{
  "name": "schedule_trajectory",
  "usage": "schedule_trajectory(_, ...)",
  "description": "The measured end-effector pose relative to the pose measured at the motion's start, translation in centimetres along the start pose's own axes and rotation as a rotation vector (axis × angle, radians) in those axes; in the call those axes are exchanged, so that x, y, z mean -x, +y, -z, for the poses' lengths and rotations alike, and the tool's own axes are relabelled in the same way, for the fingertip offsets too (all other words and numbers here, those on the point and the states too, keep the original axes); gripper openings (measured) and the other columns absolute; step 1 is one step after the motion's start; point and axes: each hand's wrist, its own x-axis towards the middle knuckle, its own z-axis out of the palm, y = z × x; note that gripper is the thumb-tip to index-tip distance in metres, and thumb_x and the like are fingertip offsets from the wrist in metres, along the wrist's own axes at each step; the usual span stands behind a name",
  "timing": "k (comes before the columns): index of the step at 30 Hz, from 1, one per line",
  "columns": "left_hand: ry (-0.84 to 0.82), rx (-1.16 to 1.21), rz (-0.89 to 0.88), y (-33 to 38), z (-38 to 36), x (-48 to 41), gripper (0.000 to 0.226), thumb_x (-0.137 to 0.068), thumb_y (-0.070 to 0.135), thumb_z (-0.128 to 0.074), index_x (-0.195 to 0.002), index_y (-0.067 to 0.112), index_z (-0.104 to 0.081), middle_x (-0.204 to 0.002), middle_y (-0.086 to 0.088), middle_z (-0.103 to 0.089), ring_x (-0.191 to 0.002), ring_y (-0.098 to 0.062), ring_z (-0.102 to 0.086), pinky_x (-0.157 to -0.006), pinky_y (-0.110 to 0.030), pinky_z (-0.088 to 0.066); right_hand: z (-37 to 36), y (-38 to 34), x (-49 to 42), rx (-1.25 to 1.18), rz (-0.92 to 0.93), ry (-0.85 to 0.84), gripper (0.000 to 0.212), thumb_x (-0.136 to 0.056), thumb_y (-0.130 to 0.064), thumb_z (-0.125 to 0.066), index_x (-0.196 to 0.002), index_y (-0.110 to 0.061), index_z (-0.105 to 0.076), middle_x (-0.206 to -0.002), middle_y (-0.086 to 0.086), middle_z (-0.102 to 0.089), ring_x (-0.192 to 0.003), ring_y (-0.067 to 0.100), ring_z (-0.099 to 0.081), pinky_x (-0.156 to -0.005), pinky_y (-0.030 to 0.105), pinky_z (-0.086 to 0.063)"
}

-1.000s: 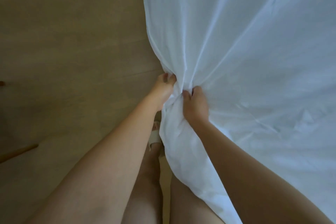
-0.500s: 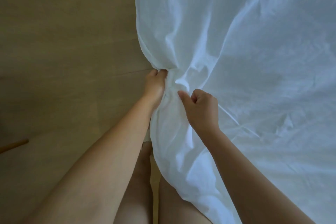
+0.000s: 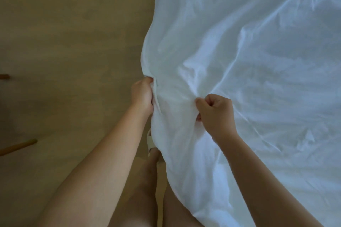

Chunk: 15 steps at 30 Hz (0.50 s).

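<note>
Sheet: one, white | left hand, right hand: fingers each pinching it

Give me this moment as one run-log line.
left hand: grips edge of thin white fabric sheet | right hand: pinches sheet further in | hands apart | below: tan wooden floor

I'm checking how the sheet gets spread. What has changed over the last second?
The left hand and right hand, close together on the white sheet a second ago, have pulled apart, the right going rightward; the tight pleats fanning from them have slackened. Both still grip the sheet at its edge over the floor.
</note>
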Motion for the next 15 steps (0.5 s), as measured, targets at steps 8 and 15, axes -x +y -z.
schedule_trajectory(8, -0.749, -0.235, 0.149, -5.2, -1.0, 4.2, 0.039, -0.081, 0.068, -0.045, -0.102, 0.043, -0.065, -0.111, 0.011, -0.069, -0.103, -0.01, -0.065, -0.092, -0.032, -0.052, 2.1, 3.7, 0.6, -0.18, -0.135, 0.416, 0.034, -0.075, -0.004, -0.055, -0.047, -0.011, -0.038, -0.037, -0.01, -0.034, -0.037, 0.004, -0.032, -0.04, 0.017, -0.03)
schedule_trajectory(15, -0.291, -0.295, -0.163, -6.6, 0.1, 4.4, 0.027, -0.086, 0.036, -0.049, -0.074, 0.016, -0.063, -0.072, -0.002, -0.061, -0.066, -0.011, -0.057, -0.058, -0.019, -0.045, -1.6, 3.6, -0.2, 0.106, -0.028, 0.285, 0.042, -0.083, -0.009, -0.054, -0.05, -0.018, -0.027, -0.046, -0.006, -0.028, -0.045, 0.007, -0.026, -0.047, 0.027, -0.024)
